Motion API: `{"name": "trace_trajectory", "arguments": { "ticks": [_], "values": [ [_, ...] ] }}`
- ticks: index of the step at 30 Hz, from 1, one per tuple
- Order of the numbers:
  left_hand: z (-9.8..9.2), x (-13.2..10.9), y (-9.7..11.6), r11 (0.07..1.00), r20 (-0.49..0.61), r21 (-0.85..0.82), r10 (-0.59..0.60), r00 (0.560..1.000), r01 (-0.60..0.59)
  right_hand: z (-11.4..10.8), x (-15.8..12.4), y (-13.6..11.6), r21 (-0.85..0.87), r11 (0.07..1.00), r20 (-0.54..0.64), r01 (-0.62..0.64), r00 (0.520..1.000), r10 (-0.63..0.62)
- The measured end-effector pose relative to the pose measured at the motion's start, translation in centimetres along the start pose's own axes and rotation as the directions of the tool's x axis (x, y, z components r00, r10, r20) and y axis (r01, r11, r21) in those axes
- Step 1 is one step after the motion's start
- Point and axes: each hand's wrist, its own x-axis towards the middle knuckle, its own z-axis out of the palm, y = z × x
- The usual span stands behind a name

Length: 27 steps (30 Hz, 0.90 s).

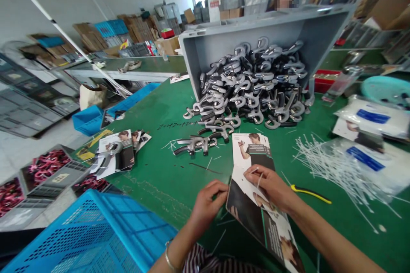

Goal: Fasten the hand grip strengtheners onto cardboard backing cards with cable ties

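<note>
While the left hand (208,199) pinched the near left edge of a printed card (245,213) between its thumb and its fingers, the right hand (272,185) was above the same card, with a thin white tie (259,180) grasped at the fingertips. The card lay slanted between the two hands, and its lower end came toward the person's body, to the right of the left grip. Just beyond the right grip there was a stack of cards (240,150), partly covered by the held one. To the right of the right hand, a tool with yellow and black handle (312,195) rested on the green table (166,192), and farther to that side was spread a heap of white ties (329,170), near plastic bags (371,115) with blue labels. Ahead of both hands, a gray crate (196,57) was tipped on its side, and many gray and black spring handles (246,81) came out from it onto the table. Well to the left of the left grip were several cards with a handle laid over them (112,155), and nearer to the left forearm stood a blue basket (124,222).
</note>
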Motion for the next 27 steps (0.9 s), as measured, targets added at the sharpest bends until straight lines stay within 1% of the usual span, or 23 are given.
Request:
{"name": "trace_trajectory", "arguments": {
  "ticks": [1,2,3,4,6,8,11,14,17,18,20,22,23,24,25,27],
  "values": [
    [0.5,0.3,-0.1,1.0,-0.067,-0.009,0.003,0.998,-0.004,0.4,-0.1,-0.1,0.005,1.0,0.006,-0.01,1.0,0.01],
    [0.9,0.7,-0.2,1.0,-0.104,-0.019,-0.002,0.995,0.0,0.7,-0.2,-0.1,-0.002,1.0,0.013,-0.012,1.0,0.012],
    [1.2,1.0,-0.2,1.0,-0.108,-0.023,-0.015,0.994,0.013,0.9,-0.4,-0.2,-0.02,1.0,0.02,-0.005,1.0,0.005],
    [1.5,1.3,-0.1,0.999,-0.084,-0.024,-0.034,0.996,0.032,1.1,-0.5,-0.2,-0.044,0.999,0.025,0.013,1.0,-0.012],
    [1.7,1.5,0.0,0.998,-0.001,-0.013,-0.067,0.998,0.067,1.2,-0.8,-0.1,-0.099,0.993,0.033,0.06,0.998,-0.057],
    [1.6,1.4,0.0,0.998,0.056,-0.008,-0.068,0.996,0.068,1.0,-1.0,0.2,-0.164,0.98,0.042,0.115,0.993,-0.109],
    [1.4,0.9,-0.4,0.997,0.056,-0.009,-0.073,0.996,0.074,0.8,-1.3,0.9,-0.27,0.937,0.084,0.223,0.975,-0.207],
    [1.2,0.5,-0.9,0.994,0.028,-0.008,-0.111,0.993,0.111,1.0,-1.7,1.5,-0.303,0.899,0.162,0.317,0.947,-0.279],
    [1.2,0.2,-1.3,0.988,0.076,-0.012,-0.152,0.985,0.153,1.4,-2.2,2.2,-0.278,0.904,0.179,0.325,0.942,-0.283],
    [1.1,0.1,-1.3,0.982,0.097,-0.043,-0.182,0.979,0.186,1.6,-2.4,2.4,-0.277,0.907,0.169,0.316,0.946,-0.278],
    [0.9,-0.3,-1.1,0.938,0.118,-0.195,-0.268,0.956,0.287,1.8,-2.7,2.7,-0.294,0.909,0.14,0.297,0.954,-0.266],
    [0.5,-0.5,-0.7,0.835,0.146,-0.386,-0.364,0.92,0.392,2.2,-2.8,2.7,-0.323,0.9,0.103,0.293,0.956,-0.275],
    [0.3,-0.6,-0.4,0.781,0.161,-0.459,-0.395,0.904,0.423,2.4,-2.9,2.7,-0.338,0.892,0.087,0.3,0.954,-0.288],
    [0.1,-0.6,-0.1,0.747,0.173,-0.498,-0.412,0.894,0.441,2.6,-2.9,2.6,-0.354,0.882,0.076,0.311,0.949,-0.305],
    [0.0,-0.5,0.2,0.74,0.177,-0.501,-0.421,0.89,0.449,2.8,-2.9,2.4,-0.371,0.87,0.069,0.326,0.943,-0.324],
    [-0.1,-0.4,0.7,0.776,0.159,-0.45,-0.418,0.894,0.443,3.3,-2.9,2.2,-0.399,0.843,0.065,0.361,0.928,-0.367]
  ]
}}
